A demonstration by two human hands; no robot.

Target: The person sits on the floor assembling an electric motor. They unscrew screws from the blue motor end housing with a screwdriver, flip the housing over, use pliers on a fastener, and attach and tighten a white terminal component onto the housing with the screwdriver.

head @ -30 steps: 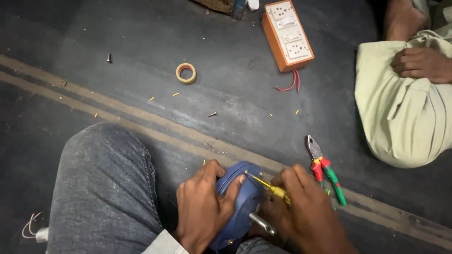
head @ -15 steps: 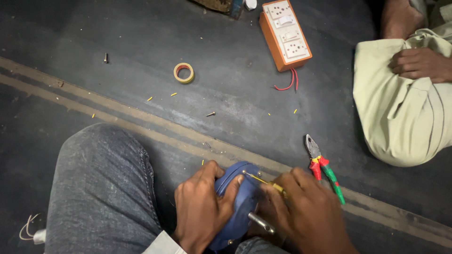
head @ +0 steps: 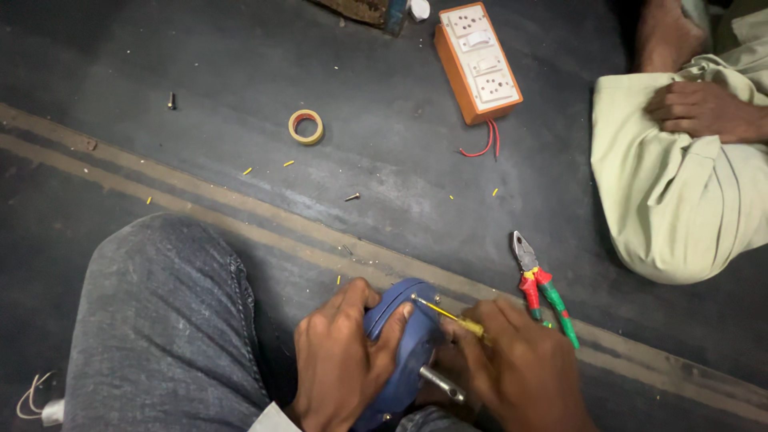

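The lower part of the blue motor housing (head: 400, 352) ran off the bottom edge of the view, and my palms covered much of the rest, so I could not make out its whole shape. It sat between my two hands, just in front of my jeans-clad knee (head: 160, 320). My left hand (head: 340, 364) was curled around its left side, thumb across the top, gripping it firmly. My right hand (head: 520, 372) was closed around a yellow-handled screwdriver (head: 448, 314), whose thin tip rested on the housing's upper edge; most of the handle was buried in my fingers. A metal shaft (head: 440, 382) stuck out below, perhaps the motor's spindle.

On the dark floor (head: 384, 160) lay one pair of pliers (head: 544, 288) with red and green grips, just beside my right hand, one roll of yellow tape (head: 306, 126), one orange switchboard (head: 478, 60) with red wires, and two loose screws (head: 352, 196). Another person's hand (head: 696, 108) rested on a pale green knee at the right, well apart from mine.
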